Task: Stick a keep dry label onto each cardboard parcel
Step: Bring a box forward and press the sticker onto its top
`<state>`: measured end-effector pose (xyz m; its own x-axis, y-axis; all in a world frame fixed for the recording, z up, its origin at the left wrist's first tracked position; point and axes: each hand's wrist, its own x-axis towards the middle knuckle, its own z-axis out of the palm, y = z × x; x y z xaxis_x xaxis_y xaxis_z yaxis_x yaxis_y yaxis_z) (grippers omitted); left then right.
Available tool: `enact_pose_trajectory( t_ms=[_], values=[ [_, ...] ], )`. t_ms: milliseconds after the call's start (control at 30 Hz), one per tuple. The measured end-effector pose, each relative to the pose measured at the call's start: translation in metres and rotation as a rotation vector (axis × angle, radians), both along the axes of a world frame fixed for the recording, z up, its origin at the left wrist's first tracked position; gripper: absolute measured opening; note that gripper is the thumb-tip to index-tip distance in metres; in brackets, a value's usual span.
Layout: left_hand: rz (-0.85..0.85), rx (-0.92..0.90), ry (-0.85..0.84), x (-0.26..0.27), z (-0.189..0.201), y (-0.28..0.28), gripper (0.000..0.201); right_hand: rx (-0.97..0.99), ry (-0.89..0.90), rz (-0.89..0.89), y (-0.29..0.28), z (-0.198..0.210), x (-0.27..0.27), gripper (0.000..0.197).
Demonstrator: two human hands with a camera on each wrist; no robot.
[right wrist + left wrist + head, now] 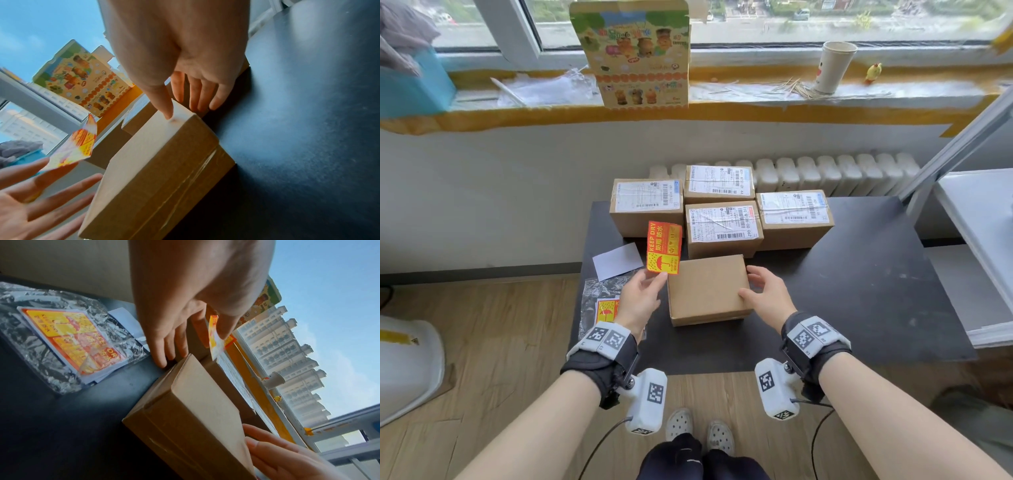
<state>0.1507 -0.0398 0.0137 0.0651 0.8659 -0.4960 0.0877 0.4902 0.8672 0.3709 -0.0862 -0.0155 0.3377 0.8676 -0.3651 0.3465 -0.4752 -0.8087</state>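
At the table's point(859, 274) near edge, left hand point(639, 297) pinches a keep dry label point(664, 247); right hand point(767, 294), fingers straight, touches the plain parcel's point(705, 287) three o'clock side.

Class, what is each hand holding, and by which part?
The left hand pinches the keep dry label by its lower edge. The right hand steadies the plain parcel at its right edge, thumb on top.
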Motion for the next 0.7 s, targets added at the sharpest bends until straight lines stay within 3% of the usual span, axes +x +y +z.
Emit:
enact_pose_trajectory(
  t_ms=[100,233,433,533,700],
  values=[
    [-0.079,0.114,0.091,-0.004,0.006,0.001,0.004,0.084,-0.055,0.001,0.003,0.012,-0.003,0.04],
    [-0.207,0.235,0.209,-0.008,0.017,0.004,0.009,0.213,0.002,-0.029,0.018,0.038,-0.015,0.024],
    [-0.4,0.257,0.319,-0.005,0.028,0.009,0.005,0.212,0.005,0.026,0.035,0.059,-0.025,0.025],
    [-0.419,0.26,0.325,-0.003,0.034,0.011,0.008,0.192,-0.045,0.037,0.035,0.06,-0.024,0.013],
    [-0.298,0.224,0.303,-0.001,0.033,0.017,0.012,0.127,-0.031,0.021,0.03,0.055,-0.023,0.012]
  ],
)
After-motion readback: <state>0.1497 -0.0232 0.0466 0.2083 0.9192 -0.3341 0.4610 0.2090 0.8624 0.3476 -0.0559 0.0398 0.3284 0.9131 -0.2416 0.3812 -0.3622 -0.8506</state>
